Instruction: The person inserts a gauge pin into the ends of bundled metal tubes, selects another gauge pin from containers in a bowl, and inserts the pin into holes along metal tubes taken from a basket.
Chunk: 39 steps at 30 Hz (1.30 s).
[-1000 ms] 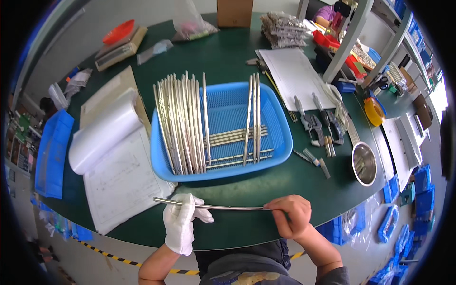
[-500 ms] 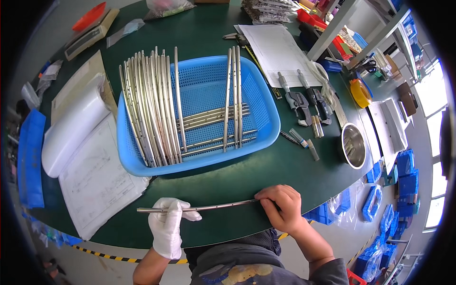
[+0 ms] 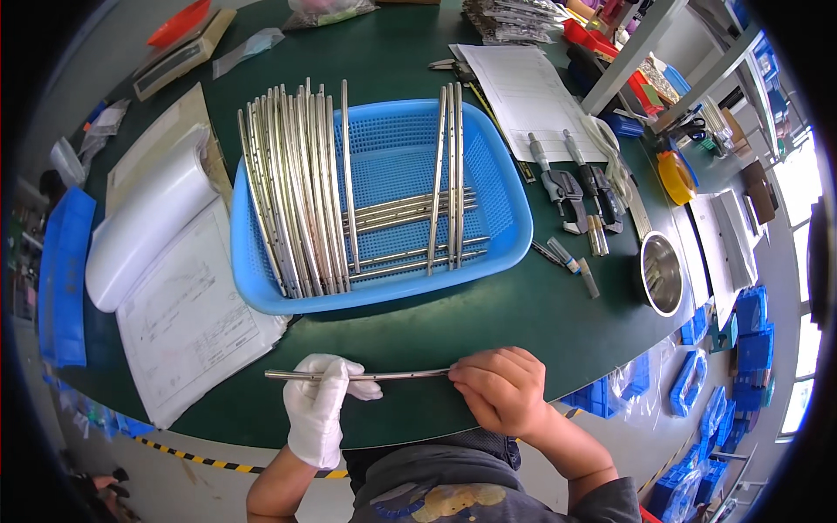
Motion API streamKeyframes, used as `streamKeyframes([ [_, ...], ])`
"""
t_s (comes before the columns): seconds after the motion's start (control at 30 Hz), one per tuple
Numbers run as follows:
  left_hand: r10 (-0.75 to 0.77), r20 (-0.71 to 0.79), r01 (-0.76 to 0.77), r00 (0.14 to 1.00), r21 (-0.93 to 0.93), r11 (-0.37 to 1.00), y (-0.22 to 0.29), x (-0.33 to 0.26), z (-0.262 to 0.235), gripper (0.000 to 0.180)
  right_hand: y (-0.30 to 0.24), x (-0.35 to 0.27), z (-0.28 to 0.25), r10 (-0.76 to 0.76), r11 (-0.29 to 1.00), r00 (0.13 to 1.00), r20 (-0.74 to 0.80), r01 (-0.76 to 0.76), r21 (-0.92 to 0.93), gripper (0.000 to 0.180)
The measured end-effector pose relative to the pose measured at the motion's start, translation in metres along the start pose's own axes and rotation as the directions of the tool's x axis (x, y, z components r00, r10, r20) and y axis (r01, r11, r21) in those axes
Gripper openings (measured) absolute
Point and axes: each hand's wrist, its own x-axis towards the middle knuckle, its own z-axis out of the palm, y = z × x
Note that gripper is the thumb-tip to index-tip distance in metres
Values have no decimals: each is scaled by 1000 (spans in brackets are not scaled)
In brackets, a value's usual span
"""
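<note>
A thin, shiny metal tube (image 3: pixel 410 375) with small holes lies level across both hands, above the near edge of the green table. My left hand (image 3: pixel 320 403), in a white glove, pinches it near its left end. The bare right hand (image 3: pixel 503 390) has its fingers closed around the right end, which they hide. Beyond the hands stands a blue plastic basket (image 3: pixel 384 301). Many similar metal tubes (image 3: pixel 301 192) lean in a row along its left side. A few more tubes (image 3: pixel 449 174) lean at its right, and several lie flat on the bottom.
Drawings on paper (image 3: pixel 205 305) lie left of the basket. At the right are two micrometers (image 3: pixel 567 200), small capped tubes (image 3: pixel 586 277) and a steel bowl (image 3: pixel 661 275). A scale with a red tray (image 3: pixel 179 26) stands far left. Blue bins (image 3: pixel 750 340) are stacked beyond the table's right edge.
The right hand has slid left along the tube, closer to the gloved hand, and its fingers are more curled. The view has shifted slightly, so the table things appear further right.
</note>
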Motion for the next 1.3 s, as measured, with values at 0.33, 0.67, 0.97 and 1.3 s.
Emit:
streamKeyframes([
  [0.33,23,-10,-23,1000,41,999,0,-2,4,17,2,6,0,-50,998,997,50,51,-21,15],
  [0.67,-50,9,51,999,-23,998,3,-2,3,14,-2,19,11,-29,991,999,22,26,129,15],
  [0.97,-75,21,75,997,-35,997,4,-1,1,15,-7,25,6,-70,996,995,69,67,51,16],
  [1.3,-81,56,83,995,-30,996,3,-3,0,15,-13,29,9,-150,989,988,34,150,6,15],
])
